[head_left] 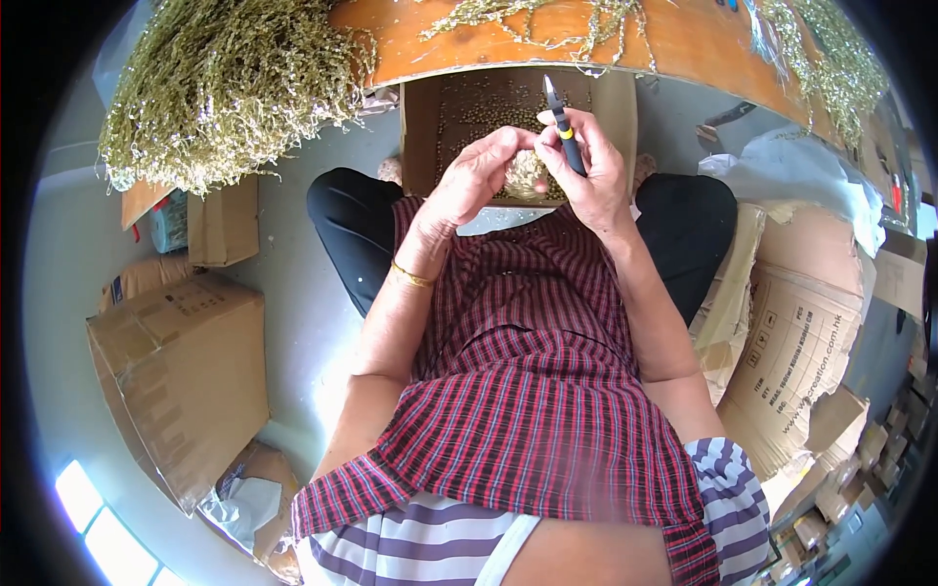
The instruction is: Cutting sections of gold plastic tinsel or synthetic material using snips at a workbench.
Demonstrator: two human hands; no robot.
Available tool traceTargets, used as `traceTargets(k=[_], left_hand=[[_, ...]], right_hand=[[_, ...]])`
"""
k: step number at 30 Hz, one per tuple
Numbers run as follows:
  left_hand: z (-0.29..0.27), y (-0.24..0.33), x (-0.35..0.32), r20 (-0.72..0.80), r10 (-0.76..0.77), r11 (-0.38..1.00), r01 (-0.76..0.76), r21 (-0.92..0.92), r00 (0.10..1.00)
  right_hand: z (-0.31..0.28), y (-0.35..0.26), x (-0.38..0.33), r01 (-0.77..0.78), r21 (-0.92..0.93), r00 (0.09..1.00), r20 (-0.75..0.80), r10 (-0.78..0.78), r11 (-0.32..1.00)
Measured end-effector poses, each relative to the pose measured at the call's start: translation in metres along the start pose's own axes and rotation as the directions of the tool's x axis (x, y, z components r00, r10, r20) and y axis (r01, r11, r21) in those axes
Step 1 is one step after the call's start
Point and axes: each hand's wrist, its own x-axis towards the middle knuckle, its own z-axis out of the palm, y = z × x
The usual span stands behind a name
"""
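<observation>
Both hands meet over a cardboard box between my knees. My left hand [477, 179] has its fingers closed on the side of a pale gold, rough-surfaced ball [526, 176]. Close against the ball's other side, my right hand [598, 176] holds a slim black tool [566, 134] with a yellow band. Its pointed metal tip aims up and away from me; whether it is a knife or snips I cannot tell. Below the hands, the open cardboard box [422, 132] contains many small gold beads [489, 115]. My fingers hide part of the ball.
A wooden table [684, 34] curves across the far side. Glittery gold strands [230, 88] hang in a thick bunch at its left, with more strands [831, 63] at the right. Cardboard boxes stand left [195, 381] and right [791, 342]. Clear plastic [806, 171] lies by the right one.
</observation>
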Motion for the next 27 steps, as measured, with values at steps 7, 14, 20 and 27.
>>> traceTargets(k=[7, 14, 20, 27], left_hand=[[-0.004, 0.0, -0.001, 0.015, 0.001, 0.985, -0.004, 0.173, 1.0], [0.007, -0.006, -0.007, -0.061, 0.051, 0.996, -0.046, 0.082, 0.997], [0.011, -0.001, -0.009, -0.05, 0.048, 0.995, -0.052, -0.089, 0.998], [0.014, 0.003, -0.012, -0.024, -0.076, 0.98, 0.07, -0.186, 0.997]], right_hand=[[0.0, -0.007, 0.0, -0.002, 0.099, 1.0, 0.0, 0.002, 0.995], [-0.009, -0.015, -0.003, -0.058, 0.051, 0.998, -0.028, 0.059, 0.997], [-0.04, -0.022, -0.019, -0.013, -0.325, 0.995, 0.087, 0.044, 0.946], [-0.053, -0.026, -0.02, 0.244, -0.621, 0.948, 0.316, -0.047, 0.745]])
